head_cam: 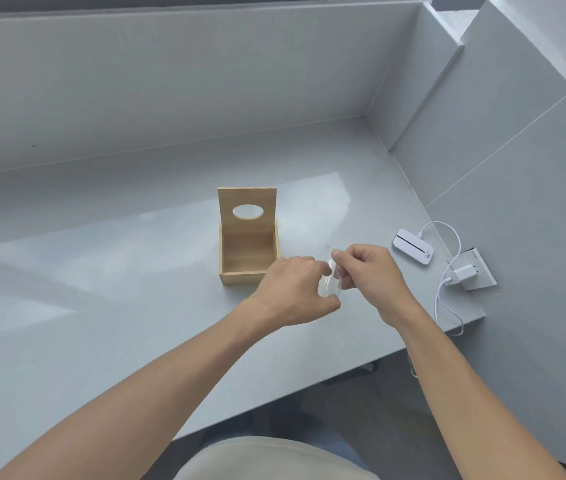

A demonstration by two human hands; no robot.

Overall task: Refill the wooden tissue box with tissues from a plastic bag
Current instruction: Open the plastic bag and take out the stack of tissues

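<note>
Wooden box standing on the grey counter, lid raised upright at the far side, oval hole in the lid, inside bare. Just right of the box and nearer the camera, both hands meeting over the counter. Left hand curled, fingers bent inward, thumb low, closed round the near side of a clear plastic bag. Right hand pinching the top edge of the same bag between thumb and forefinger, other fingers folded. Bag small, see-through and partly hidden by the fingers; contents too blurred to make out. Left hand's knuckles overlapping the box's near right corner in the picture; touching or not, cannot tell. Further right on the counter, a white flat device with a white cable running to a white plug in a socket.
</note>
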